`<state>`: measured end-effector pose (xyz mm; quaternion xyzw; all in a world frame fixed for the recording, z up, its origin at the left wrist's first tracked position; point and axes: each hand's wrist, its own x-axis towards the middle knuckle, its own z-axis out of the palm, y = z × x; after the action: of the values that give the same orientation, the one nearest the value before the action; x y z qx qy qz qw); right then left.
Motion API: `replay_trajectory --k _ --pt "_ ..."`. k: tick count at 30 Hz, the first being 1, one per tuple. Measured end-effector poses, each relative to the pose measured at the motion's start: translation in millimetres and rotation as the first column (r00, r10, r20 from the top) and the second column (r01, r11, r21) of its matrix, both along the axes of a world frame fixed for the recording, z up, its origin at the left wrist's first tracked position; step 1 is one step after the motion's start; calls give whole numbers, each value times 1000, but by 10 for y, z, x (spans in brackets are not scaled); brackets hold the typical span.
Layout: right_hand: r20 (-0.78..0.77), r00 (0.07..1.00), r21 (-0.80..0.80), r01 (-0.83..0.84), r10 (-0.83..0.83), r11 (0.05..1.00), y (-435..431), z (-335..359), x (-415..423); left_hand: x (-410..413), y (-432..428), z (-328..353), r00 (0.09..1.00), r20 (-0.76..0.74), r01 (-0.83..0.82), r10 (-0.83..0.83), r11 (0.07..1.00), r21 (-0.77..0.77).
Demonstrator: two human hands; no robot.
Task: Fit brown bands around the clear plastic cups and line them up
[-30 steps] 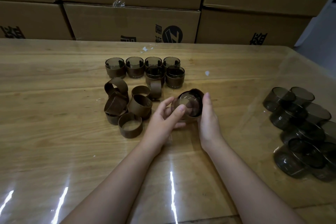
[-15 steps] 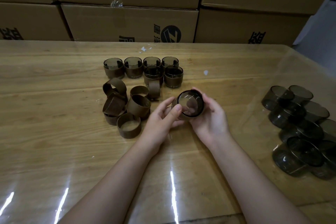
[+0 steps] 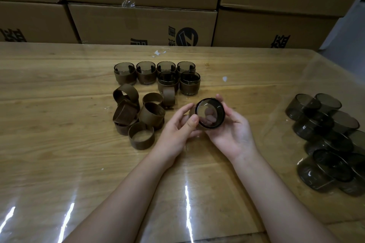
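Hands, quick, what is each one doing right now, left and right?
Left hand: closed, thumb and fingers pinching the side of the clear cup.
Right hand: closed, fingers curled round the same cup, holding it.

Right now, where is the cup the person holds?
In the head view, the cup is held mid-table between the left hand and right hand, just nearer than the banded cups and right of the loose bands.

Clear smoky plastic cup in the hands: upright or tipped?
Tipped sideways. The clear smoky plastic cup faces its mouth at the camera, dark rim a full ring.
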<state>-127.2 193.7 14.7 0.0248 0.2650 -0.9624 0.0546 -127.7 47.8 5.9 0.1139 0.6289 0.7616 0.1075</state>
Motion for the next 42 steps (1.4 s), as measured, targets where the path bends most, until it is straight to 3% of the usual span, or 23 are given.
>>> replay_trajectory --k 10,14,17,23,30,32,34,37,39,42 --pt "-68 998 -87 -15 9 996 -17 8 1 22 -4 35 999 -34 6 -5 999 36" --pt "-108 994 -37 -8 4 999 -55 -3 2 37 33 70 999 1 -44 44 996 71" --pt "-140 990 185 27 -1 982 -88 -10 14 70 65 75 997 14 -77 76 995 62" --pt "-189 982 488 89 6 869 -19 22 64 91 49 38 968 -226 -182 110 927 -328" --pt "-280 960 696 206 -4 688 -43 33 124 107 36 20 952 -291 -200 96 915 -351" --pt "-313 949 705 256 -34 661 -90 23 133 73 8 44 983 -146 -146 115 963 -225" --pt "-338 937 718 313 -82 621 -165 1 140 17 -45 59 994 87 -81 73 992 97" --pt "-380 921 750 360 -84 555 -281 -67 143 -31 -119 54 973 210 -10 -98 889 457" --pt "-395 915 740 367 -77 563 -330 -97 139 -36 -128 54 966 210 24 -152 860 510" --pt "-443 889 715 426 -112 554 -333 -99 138 -57 -108 28 981 134 67 -138 898 435"
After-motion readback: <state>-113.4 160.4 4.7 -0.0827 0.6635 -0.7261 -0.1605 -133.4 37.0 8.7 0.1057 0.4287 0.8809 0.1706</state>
